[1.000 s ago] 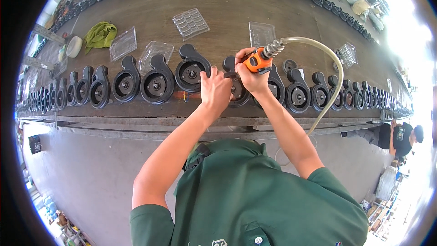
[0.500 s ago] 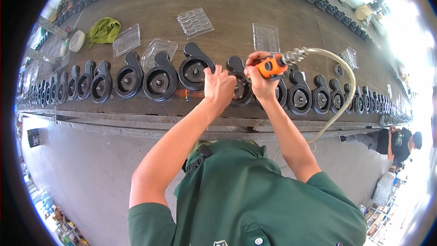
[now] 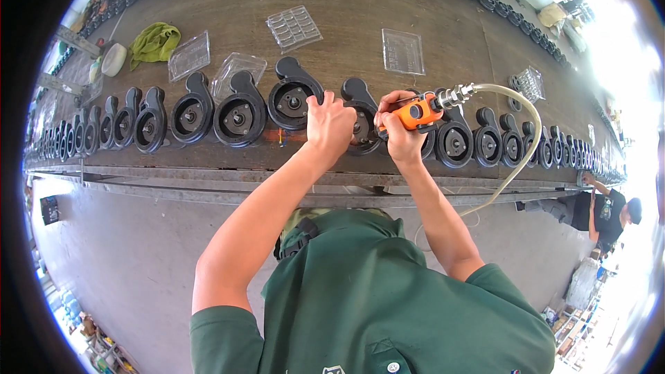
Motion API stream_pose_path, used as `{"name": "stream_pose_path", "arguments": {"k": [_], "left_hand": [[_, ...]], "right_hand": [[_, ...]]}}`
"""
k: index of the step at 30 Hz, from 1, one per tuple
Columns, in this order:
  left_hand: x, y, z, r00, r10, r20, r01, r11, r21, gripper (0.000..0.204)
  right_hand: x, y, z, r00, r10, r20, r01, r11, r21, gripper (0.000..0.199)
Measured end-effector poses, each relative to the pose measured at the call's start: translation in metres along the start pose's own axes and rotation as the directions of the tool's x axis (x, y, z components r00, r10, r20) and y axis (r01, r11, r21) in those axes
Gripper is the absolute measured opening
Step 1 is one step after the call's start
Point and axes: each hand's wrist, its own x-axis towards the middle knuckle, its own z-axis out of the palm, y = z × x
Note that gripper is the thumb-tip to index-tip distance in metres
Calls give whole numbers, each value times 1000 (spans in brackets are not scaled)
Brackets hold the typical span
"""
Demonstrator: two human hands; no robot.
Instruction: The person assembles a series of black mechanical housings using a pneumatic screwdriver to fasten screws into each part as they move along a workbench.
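Near the frame's centre, the left hand [image 3: 330, 123] presses curled fingers on a black snail-shaped pump housing [image 3: 361, 116], while the right hand [image 3: 396, 131] is wrapped tight around an orange air screwdriver [image 3: 418, 112]. Keeping the tool square and the housing pinned should help. It is round, glossy, with 1 curved outlet horn.

black pump housings [image 3: 239, 116] crowd the bench edge; bare wood [image 3: 346, 55] beyond lies open.
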Motion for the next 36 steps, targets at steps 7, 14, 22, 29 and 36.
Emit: {"name": "stream_pose_path", "arguments": {"k": [7,14,22,29,36], "left_hand": [[2,-1,0,1000,-5,20,5,1000,-18,34],[0,-2,1,1000,-1,-18,1,999,-38,34],[-2,-4,1,1000,1,-15,-2,998,-58,34],[2,-5,1,999,10,32,-7,995,-97,39],[-46,5,23,773,-367,-517,16,827,-562,38]], "right_hand": [[-1,5,-3,998,-29,51,31,999,-32,21],[-7,7,-4,994,-23,102,30,998,-62,25],[-14,12,-7,978,-41,203,53,997,-58,27],[-14,17,-7,976,-41,213,72,987,-140,28],[4,2,-7,986,-117,118,128,988,-87,25]]}}
